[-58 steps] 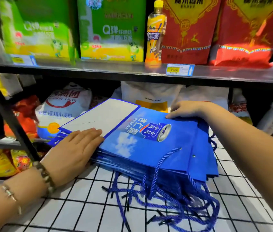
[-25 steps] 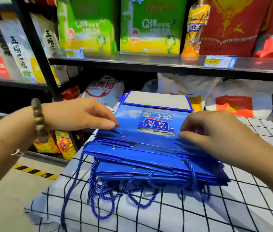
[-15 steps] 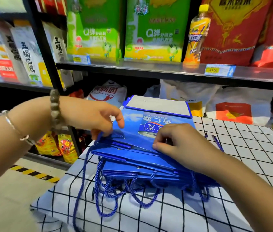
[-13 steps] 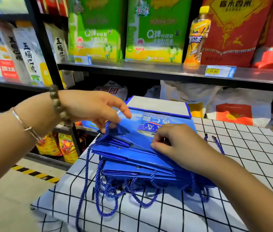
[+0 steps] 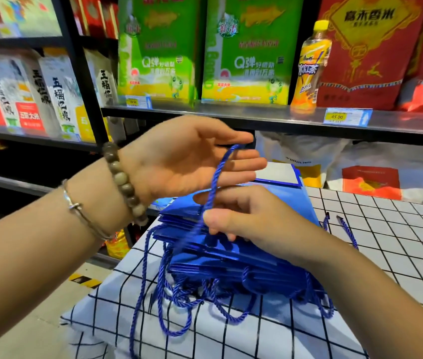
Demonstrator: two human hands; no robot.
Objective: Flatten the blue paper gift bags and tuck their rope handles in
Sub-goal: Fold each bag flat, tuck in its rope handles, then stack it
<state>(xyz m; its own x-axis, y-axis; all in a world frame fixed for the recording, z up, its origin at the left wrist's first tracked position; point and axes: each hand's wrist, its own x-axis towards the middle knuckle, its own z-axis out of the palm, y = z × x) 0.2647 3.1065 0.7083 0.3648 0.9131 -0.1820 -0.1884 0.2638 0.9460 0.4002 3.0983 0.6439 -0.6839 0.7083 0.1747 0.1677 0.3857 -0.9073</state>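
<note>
The left hand is raised above the work with its palm turned back toward the wearer. Its fingers are straight, close together and pointing right, with the thumb lying along the top. One blue rope handle is hooked across the forefinger just under that thumb and runs taut downward. A bead bracelet sits at the wrist and a thin metal bangle a little further up the forearm, which comes in from the lower left.

The right hand is lower, knuckles up, with its forearm coming in from the lower right. Its fingers are curled and, with the thumb, they pinch the same rope where it meets the top of the pile. The rope below the pinch is blurred.

Under that hand lie the blue paper gift bags, flat in a fanned stack. They sit on a desk draped in a white cloth with a dark grid. Many loose handles spill in tangled loops over the stack's near edge onto the cloth.

Behind, a metal shelf carries green boxes, an orange drink bottle, red sacks and a price tag.
</note>
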